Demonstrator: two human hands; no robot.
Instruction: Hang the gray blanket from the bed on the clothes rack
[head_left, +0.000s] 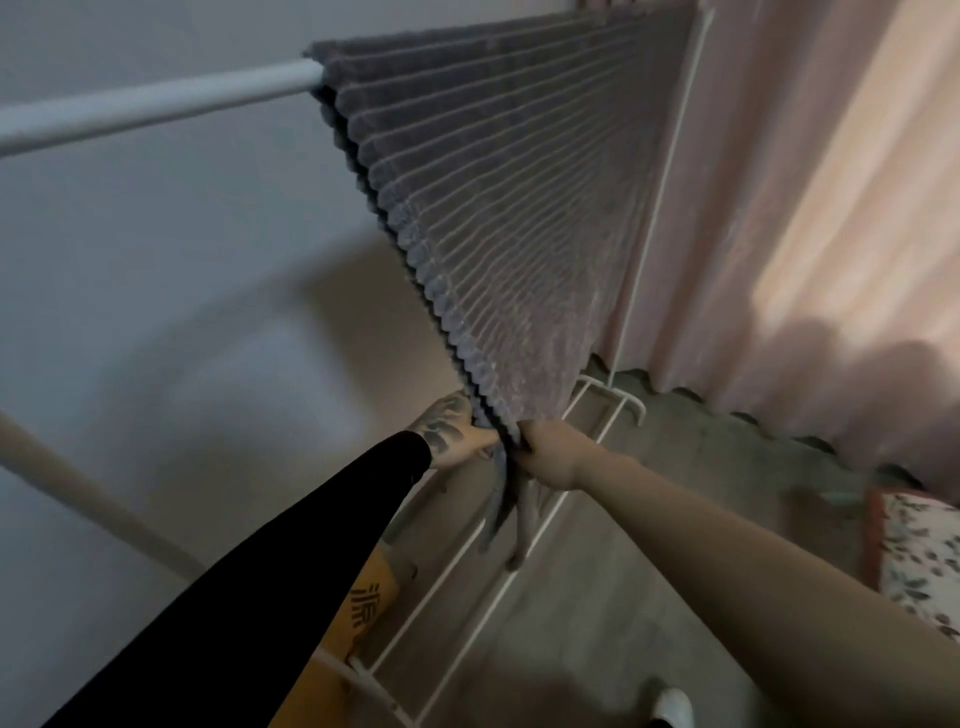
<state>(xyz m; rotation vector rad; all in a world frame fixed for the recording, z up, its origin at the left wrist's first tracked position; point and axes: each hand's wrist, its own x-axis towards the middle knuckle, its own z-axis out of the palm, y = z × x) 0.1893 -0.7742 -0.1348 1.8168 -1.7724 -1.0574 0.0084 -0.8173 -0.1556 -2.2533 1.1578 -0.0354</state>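
Note:
The gray ribbed blanket (498, 208) hangs folded over the white top bar of the clothes rack (156, 106) and drapes down toward me. My left hand (457, 434), tattooed and in a black sleeve, grips the blanket's lower corner from the left. Close beside it, my right hand (550, 452) grips the same lower edge from the right. Gray corner ends dangle below both hands.
The rack's white wire bottom shelf (467, 571) lies low behind my arms, with an orange box (369, 608) on it. A pink curtain (805, 208) fills the right side. The corner of a floral bed (919, 551) sits at the right edge. A gray wall is on the left.

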